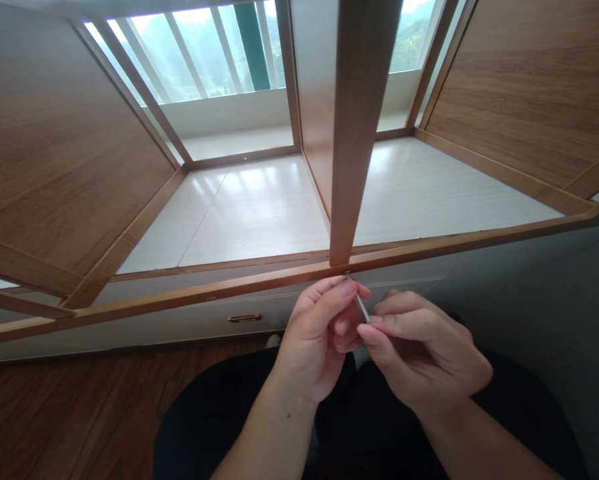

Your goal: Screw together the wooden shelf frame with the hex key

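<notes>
A thin silver metal rod, possibly a hex key, slants up from my right hand to the front rail of a wooden frame. Its upper tip meets a small metal piece, perhaps a screw head, just below the upright post. My left hand closes thumb and fingers around the rod's upper part, close under the rail. With thumb and forefinger, my right hand pinches the lower end. Whether the rod is bent at that end is hidden by the fingers.
The wooden front rail runs across the view. Wooden panels stand left and right, with a pale surface between. Behind the rail is a white drawer front with a brass handle. Wood flooring lies below.
</notes>
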